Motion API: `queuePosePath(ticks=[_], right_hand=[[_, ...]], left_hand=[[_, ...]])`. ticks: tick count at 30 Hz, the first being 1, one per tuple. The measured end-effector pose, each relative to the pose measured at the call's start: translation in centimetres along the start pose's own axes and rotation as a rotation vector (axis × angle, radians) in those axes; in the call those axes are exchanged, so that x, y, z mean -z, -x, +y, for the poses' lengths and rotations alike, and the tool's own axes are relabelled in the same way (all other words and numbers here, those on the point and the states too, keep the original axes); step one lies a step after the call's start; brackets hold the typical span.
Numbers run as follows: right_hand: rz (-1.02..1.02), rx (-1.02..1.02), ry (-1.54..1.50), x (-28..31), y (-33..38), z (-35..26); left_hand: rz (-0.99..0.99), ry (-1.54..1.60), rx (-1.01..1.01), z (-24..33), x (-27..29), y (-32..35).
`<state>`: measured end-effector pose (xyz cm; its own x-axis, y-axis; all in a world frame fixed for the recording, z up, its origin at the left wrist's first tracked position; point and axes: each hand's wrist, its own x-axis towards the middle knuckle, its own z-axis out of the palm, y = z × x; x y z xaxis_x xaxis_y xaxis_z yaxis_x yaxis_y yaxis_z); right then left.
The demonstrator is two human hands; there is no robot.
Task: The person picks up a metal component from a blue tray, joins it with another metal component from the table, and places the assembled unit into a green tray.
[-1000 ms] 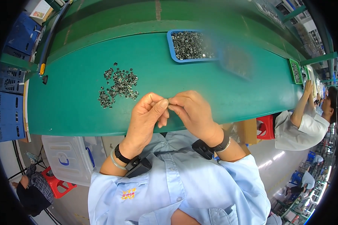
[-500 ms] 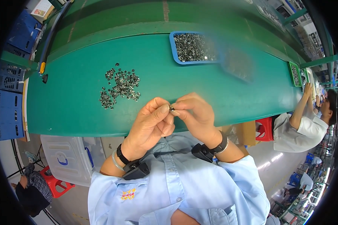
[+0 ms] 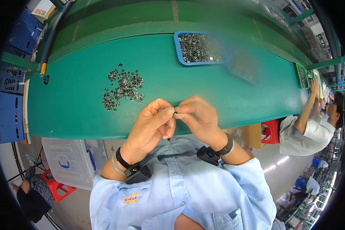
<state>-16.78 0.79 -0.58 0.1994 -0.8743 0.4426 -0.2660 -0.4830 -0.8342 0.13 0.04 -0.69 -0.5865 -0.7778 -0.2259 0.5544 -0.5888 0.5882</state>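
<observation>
Just over the near edge of the green table (image 3: pixel 80 115), my two hands meet fingertip to fingertip. Between them is a small dark metal part (image 3: pixel 175 113), mostly covered by the fingers. My left hand (image 3: pixel 153 122) pinches it with thumb and forefinger, the other fingers curled. My right hand (image 3: pixel 198 117) grips the same part from the other side. Beyond my left hand lies a loose pile of small shiny black-and-silver metal parts (image 3: pixel 128 86). A blue tray (image 3: pixel 177 48) full of similar parts stands at the far side of the table, its right end blurred.
A green tray (image 3: pixel 297 74) of small parts stands at the far right, near a co-worker in a white shirt (image 3: pixel 306 132). Below the table's left edge are a clear plastic box (image 3: pixel 67 159) and a red stool (image 3: pixel 57 188). Blue crates (image 3: pixel 7 115) stack at far left.
Both hands stay pinched together at nearly the same spot. The small part between the fingertips looks slightly turned and shows less of its shiny side.
</observation>
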Motion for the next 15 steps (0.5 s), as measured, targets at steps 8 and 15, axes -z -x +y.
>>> queuePosePath(ticks=[8,15], right_hand=[[0.083,-0.032,-0.068,-0.47,0.54,0.13],[0.089,0.0,-0.032,-0.53,0.65,0.09]], left_hand=[[0.017,0.032,-0.035,-0.44,-0.65,0.21],[0.028,0.02,-0.037,-0.53,-0.52,0.16]])
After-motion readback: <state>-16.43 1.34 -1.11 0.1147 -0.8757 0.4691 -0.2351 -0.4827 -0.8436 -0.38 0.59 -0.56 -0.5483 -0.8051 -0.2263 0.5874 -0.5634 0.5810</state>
